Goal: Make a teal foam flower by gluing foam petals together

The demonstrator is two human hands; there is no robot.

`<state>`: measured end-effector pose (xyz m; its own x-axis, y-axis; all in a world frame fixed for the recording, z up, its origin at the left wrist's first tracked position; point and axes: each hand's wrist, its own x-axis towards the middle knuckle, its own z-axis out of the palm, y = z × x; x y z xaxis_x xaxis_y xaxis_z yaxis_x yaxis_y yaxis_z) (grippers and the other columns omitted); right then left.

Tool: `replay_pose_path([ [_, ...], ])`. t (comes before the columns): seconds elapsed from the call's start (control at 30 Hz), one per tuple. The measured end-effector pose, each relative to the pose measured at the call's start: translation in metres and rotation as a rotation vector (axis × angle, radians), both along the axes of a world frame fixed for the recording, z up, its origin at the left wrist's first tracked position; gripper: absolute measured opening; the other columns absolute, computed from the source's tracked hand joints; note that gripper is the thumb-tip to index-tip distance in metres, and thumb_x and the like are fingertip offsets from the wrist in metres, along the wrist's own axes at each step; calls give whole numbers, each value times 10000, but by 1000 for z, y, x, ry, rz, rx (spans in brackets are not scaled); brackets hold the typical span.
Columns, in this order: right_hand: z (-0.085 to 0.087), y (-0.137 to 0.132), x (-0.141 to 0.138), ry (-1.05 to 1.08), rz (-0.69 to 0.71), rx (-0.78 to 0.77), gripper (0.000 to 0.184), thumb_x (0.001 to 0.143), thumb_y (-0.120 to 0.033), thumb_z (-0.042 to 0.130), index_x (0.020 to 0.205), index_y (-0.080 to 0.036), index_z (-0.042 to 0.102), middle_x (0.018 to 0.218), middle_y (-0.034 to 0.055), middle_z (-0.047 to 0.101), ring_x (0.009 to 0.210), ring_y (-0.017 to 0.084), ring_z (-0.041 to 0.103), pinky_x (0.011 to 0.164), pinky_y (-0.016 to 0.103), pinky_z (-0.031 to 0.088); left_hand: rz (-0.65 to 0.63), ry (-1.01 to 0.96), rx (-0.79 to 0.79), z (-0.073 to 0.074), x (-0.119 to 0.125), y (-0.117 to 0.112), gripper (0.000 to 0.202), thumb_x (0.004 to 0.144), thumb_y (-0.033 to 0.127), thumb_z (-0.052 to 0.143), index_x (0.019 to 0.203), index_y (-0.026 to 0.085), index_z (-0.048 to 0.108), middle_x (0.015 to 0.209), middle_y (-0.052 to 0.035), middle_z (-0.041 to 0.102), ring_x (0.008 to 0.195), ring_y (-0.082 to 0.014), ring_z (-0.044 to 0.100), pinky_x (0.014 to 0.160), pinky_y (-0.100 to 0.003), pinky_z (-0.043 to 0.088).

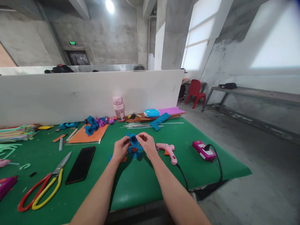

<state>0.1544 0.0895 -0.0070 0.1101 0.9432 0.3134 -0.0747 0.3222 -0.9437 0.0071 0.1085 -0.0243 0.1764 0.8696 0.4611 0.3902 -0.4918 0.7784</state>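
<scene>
A blue foam flower (pixel 134 143) is held above the green table (pixel 140 181), between both of my hands. My left hand (pixel 120 149) grips its left side with curled fingers. My right hand (pixel 147 144) pinches its right side, fingertips pressed on the petals. An orange piece shows under the flower, partly hidden by my fingers. A pink glue gun (pixel 167 150) lies just right of my right hand.
Red-and-yellow scissors (pixel 43 186) and a black phone (pixel 81 164) lie at the left. An orange sheet (pixel 90 134) with finished blue and purple flowers, a pink bottle (pixel 119 107) and a white divider board (pixel 70 93) stand behind. A pink power strip (pixel 203 150) sits near the right edge.
</scene>
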Motion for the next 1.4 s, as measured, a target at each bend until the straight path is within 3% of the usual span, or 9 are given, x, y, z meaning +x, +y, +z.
replay_pose_path([
  [0.23,-4,1,1,-106,-49,67,265,740,-435,549,704,-177,596,568,-15,526,528,106,467,514,215,377,-11,-53,-41,1,2,-1,163,757,275,501,767,158,615,681,13,593,632,-109,543,581,-188,433],
  [0.5,-1,2,2,122,142,-111,269,676,-433,612,664,-167,576,538,-42,507,479,78,442,499,203,380,-34,-99,-35,4,3,-3,159,754,267,512,761,152,621,694,12,602,636,-103,527,586,-187,427],
  [0.83,0,3,-1,73,76,-88,284,660,-431,610,599,-173,509,497,-49,464,452,77,417,455,201,344,-30,-131,-91,2,3,-1,159,747,257,496,779,153,612,706,4,600,636,-114,555,596,-210,462],
  [1.1,-1,2,0,47,57,-69,225,671,-383,586,615,-171,534,515,-43,486,454,78,425,459,204,345,-22,-124,-91,0,4,-1,158,747,272,497,755,153,601,680,10,579,623,-109,544,576,-198,451],
  [1.4,1,1,0,41,34,-108,231,643,-390,609,622,-164,565,476,-43,474,446,78,415,430,193,329,58,-21,-6,0,1,0,123,732,228,483,726,164,588,631,20,593,601,-106,541,566,-183,416],
])
